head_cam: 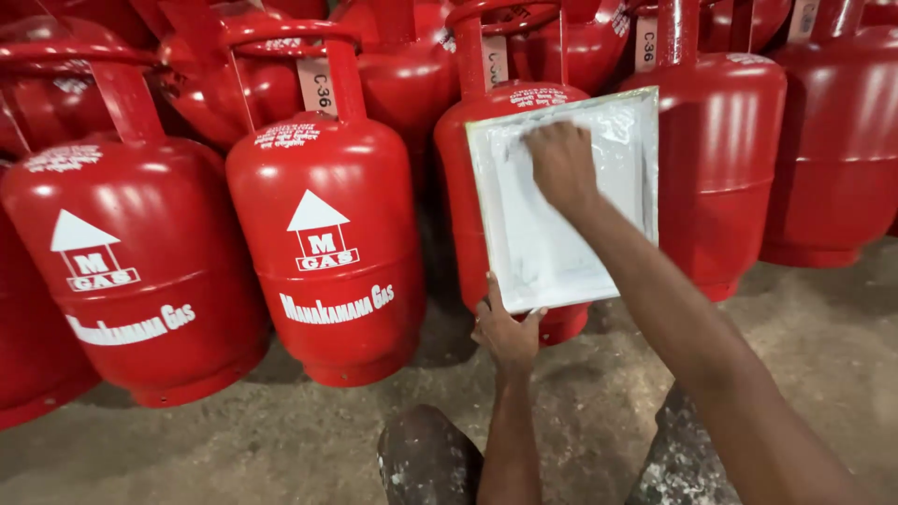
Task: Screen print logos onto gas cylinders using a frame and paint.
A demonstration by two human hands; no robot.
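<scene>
Setting: rows of red gas cylinders (327,252) on a dusty concrete floor (234,440).
Stencil: I see a white-painted stencil frame (547,252) flat against one cylinder, long axis upright.
Left hand (505,332): grip clamped on the frame's lower edge.
Right hand (561,164): above, fingers bunched, pressing its upper screen.

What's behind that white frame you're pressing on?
A red gas cylinder stands behind the white frame; its shoulder, handle and base show. Its front face is covered. Left hand grips the frame's lower corner; right hand presses inside.
</scene>
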